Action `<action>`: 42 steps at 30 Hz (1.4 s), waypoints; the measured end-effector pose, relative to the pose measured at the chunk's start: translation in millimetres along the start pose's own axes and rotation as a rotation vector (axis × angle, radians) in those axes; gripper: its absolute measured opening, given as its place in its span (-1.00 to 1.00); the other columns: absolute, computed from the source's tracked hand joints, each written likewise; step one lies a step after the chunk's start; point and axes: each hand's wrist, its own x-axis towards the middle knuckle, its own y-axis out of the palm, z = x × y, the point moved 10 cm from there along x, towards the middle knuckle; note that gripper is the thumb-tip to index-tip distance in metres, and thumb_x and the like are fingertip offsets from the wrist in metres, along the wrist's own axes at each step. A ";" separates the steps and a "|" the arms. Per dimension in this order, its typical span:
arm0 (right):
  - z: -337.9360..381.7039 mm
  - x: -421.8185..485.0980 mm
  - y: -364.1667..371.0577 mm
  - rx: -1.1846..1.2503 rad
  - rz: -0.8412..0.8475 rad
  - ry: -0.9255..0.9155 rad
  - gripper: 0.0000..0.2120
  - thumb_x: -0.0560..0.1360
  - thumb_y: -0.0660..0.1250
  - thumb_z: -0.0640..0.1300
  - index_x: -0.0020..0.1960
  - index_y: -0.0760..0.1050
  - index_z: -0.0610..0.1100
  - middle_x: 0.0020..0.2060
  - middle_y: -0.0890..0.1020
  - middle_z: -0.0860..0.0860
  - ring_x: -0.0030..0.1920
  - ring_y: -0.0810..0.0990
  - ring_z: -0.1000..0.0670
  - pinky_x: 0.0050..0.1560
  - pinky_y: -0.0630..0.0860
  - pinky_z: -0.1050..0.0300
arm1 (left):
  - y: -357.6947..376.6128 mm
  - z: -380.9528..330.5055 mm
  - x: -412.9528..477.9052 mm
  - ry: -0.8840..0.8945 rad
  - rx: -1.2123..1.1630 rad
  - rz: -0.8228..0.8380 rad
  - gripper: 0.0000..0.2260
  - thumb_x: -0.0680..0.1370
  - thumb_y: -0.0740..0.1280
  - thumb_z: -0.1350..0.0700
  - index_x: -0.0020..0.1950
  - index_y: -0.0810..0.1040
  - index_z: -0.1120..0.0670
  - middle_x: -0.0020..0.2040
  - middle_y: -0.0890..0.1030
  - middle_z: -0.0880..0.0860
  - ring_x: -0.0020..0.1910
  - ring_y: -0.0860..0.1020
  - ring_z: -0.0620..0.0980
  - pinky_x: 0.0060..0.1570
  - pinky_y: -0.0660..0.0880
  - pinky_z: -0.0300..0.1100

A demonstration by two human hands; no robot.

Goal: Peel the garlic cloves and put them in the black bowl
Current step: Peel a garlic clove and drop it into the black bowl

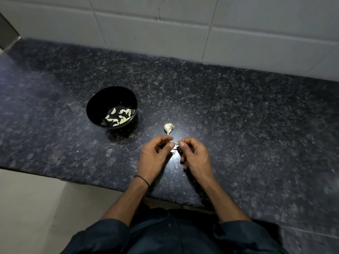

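Note:
A small garlic clove (175,143) is pinched between the fingertips of my left hand (156,154) and my right hand (194,154), just above the dark granite counter (238,116). Only a pale sliver of the clove shows between the thumbs. The black bowl (95,109) stands up and to the left of my hands and holds several peeled pale cloves (120,117). A partial garlic bulb (168,128) in its papery skin lies on the counter just beyond my hands.
Bits of garlic skin (176,165) lie on the counter between and below my hands. A white tiled wall (165,24) backs the counter. The counter's front edge runs near my forearms, with pale floor at lower left.

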 end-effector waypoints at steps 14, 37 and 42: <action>3.7 -0.7 -3.7 -0.077 0.007 -0.086 -0.86 0.58 0.35 -0.27 0.01 0.59 -0.05 -0.18 0.64 0.03 -0.27 0.59 0.10 -0.35 0.53 0.13 | -37.2 -3.3 1.4 0.037 0.272 -0.164 -0.87 0.56 0.41 0.19 -0.11 0.65 -0.04 -0.14 0.69 -0.10 -0.13 0.63 -0.19 -0.05 0.51 -0.32; 22.1 -50.4 27.9 -0.901 0.293 -0.717 -0.75 0.63 0.21 -0.16 0.22 0.57 -0.16 0.19 0.57 -0.03 0.17 0.53 -0.07 0.13 0.53 0.06 | -55.2 -19.3 -34.9 0.222 0.494 -0.203 -0.86 0.56 0.37 0.30 0.06 0.61 0.11 0.04 0.52 -0.03 -0.09 0.54 -0.14 -0.07 0.45 -0.39; 32.4 -44.7 29.2 -0.835 0.230 -0.670 -0.69 0.62 0.11 -0.12 0.12 0.61 -0.18 0.08 0.61 -0.02 0.08 0.55 -0.06 0.06 0.54 0.04 | -49.4 -14.6 -49.0 0.212 0.523 -0.169 -0.86 0.55 0.36 0.34 0.01 0.61 0.12 0.00 0.50 -0.01 -0.14 0.52 -0.12 -0.12 0.40 -0.45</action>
